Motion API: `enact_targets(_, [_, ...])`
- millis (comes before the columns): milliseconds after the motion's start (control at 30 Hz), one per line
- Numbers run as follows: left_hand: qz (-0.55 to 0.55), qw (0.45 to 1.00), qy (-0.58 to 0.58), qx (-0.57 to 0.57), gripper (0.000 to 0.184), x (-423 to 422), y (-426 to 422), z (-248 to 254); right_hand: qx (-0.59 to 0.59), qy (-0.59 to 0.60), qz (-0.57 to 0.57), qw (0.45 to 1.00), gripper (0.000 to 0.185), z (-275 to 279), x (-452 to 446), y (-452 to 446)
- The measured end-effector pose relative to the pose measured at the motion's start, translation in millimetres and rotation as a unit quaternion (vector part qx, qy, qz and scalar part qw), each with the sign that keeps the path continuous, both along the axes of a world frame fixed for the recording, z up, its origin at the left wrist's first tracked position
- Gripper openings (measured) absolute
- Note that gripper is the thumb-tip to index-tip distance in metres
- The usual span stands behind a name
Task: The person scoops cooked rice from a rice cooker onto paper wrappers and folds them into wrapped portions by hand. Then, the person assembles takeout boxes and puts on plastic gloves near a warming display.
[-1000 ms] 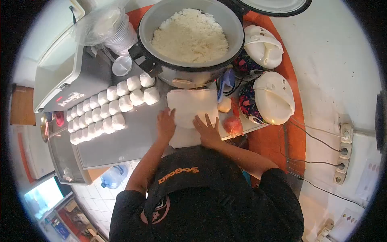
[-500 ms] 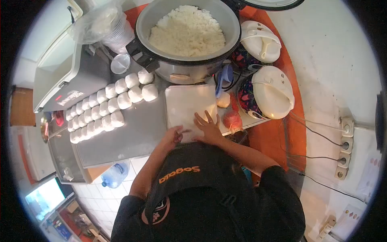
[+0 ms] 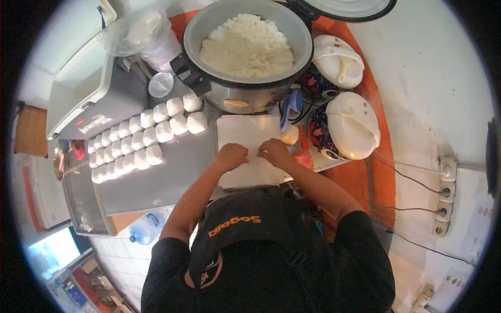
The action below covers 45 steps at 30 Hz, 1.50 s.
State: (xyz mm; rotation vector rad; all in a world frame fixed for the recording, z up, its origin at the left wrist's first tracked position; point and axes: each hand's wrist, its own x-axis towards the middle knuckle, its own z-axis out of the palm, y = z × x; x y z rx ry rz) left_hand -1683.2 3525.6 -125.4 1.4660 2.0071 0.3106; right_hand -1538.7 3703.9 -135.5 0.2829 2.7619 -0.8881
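Observation:
A stack of white paper sheets lies on the counter in front of me. My left hand is over the left part of the stack, fingers curled and closed. Over the right part, my right hand has its fingertips pinched together. Whatever either hand may hold is too small or hidden to make out. Just behind the stack stands a big open rice cooker with cooked white rice inside. A blue scoop and a small yellowish round thing are right of the paper.
Rows of white wrapped bundles sit left on the grey counter. Behind them are an open grey cool box and stacked plastic cups. Two patterned rice cookers and a red plastic bag stand right, near wall sockets.
My right hand has gone from lying spread on the paper to a pinch above it. My left hand has moved up and closed. The view has shifted slightly.

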Motion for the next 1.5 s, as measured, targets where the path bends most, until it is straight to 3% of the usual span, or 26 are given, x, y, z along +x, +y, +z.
enact_targets(33, [0.042, 0.997, -0.036, -0.045, 0.021, -0.5, -2.4, -1.2, 0.003, 0.021, -0.011, 1.000, 0.022, -0.3, 3.3, 3.2])
enact_targets(133, [0.077, 0.995, -0.063, -0.023, 0.021, -9.1, -21.7, -9.4, 0.014, 0.100, -0.042, 0.994, 0.016, -2.9, 8.5, 7.3])
enact_targets(233, [0.099, 0.993, 0.012, 0.066, 0.018, -17.2, -34.6, -28.6, 0.070, 0.217, -0.078, 0.970, 0.017, -15.2, 12.5, -2.4])
enact_targets(300, [0.165, 0.953, 0.104, 0.230, 0.016, -10.1, -37.2, -30.9, 0.166, 0.298, -0.114, 0.933, 0.016, -26.9, 10.9, -10.4])
enact_targets(367, [0.238, 0.925, 0.090, 0.282, 0.015, -1.0, -37.8, -38.2, 0.159, 0.237, -0.124, 0.950, 0.017, -40.9, 10.8, -15.5])
enact_targets(433, [0.319, 0.920, -0.030, 0.225, 0.013, 8.7, -35.2, -61.9, 0.116, 0.153, -0.168, 0.967, 0.017, -46.2, 9.1, -22.2])
enact_targets(500, [0.388, 0.906, -0.071, 0.152, 0.015, 20.5, -27.8, -39.9, 0.037, 0.043, -0.242, 0.969, 0.021, -45.9, 5.6, -33.3])
enact_targets(533, [0.421, 0.895, -0.092, 0.115, 0.016, 23.7, -25.8, -31.6, 0.028, 0.051, -0.244, 0.968, 0.023, -46.6, 4.3, -35.6])
enact_targets(633, [0.412, 0.879, -0.125, 0.205, 0.015, 24.3, -24.5, -57.9, 0.040, 0.093, -0.220, 0.970, 0.025, -56.1, 3.2, -37.2])
enact_targets(733, [0.230, 0.936, 0.099, 0.249, 0.022, 20.7, -29.5, -69.5, 0.092, 0.126, -0.142, 0.977, 0.027, -65.0, 7.9, -29.0])
enact_targets(833, [0.165, 0.943, 0.182, 0.222, 0.032, 21.5, -42.3, -89.4, 0.093, 0.120, -0.070, 0.986, 0.032, -60.5, 27.0, -27.1])
enact_targets(933, [0.118, 0.967, 0.172, 0.146, 0.032, 28.2, -53.7, -33.9, 0.147, 0.197, -0.011, 0.969, 0.033, -45.5, 46.4, -27.9])
enact_targets(1000, [0.105, 0.960, 0.191, 0.174, 0.029, 28.4, -59.6, -50.4, 0.175, 0.218, 0.006, 0.960, 0.032, -42.9, 53.5, -27.8])
enact_targets(1100, [0.110, 0.973, 0.127, 0.162, 0.026, 15.1, -56.2, -70.2, 0.066, 0.061, -0.038, 0.995, 0.029, -41.2, 44.7, -15.1])
enact_targets(1200, [0.110, 0.989, 0.042, 0.087, 0.023, -11.6, -41.8, -75.5, 0.034, 0.017, -0.115, 0.993, 0.029, -43.2, 14.1, -9.5])
enact_targets(1300, [0.138, 0.989, 0.020, 0.046, 0.016, -19.6, -27.2, -79.0, 0.090, -0.095, -0.176, 0.976, 0.020, -40.0, -24.1, -14.4])
enact_targets(1333, [0.153, 0.987, 0.020, 0.041, 0.013, -17.4, -21.6, -79.9, 0.115, -0.076, -0.167, 0.976, 0.020, -36.3, -31.7, -17.9])
enact_targets(1433, [0.198, 0.967, 0.161, 0.005, 0.010, 0.9, -2.7, -21.9, 0.166, -0.051, -0.133, 0.976, 0.024, -36.4, -45.8, -17.1])
enact_targets(1500, [0.141, 0.967, 0.214, -0.002, 0.013, 11.0, -8.5, -21.7, 0.163, -0.079, -0.098, 0.979, 0.035, -59.9, -46.0, -12.4])
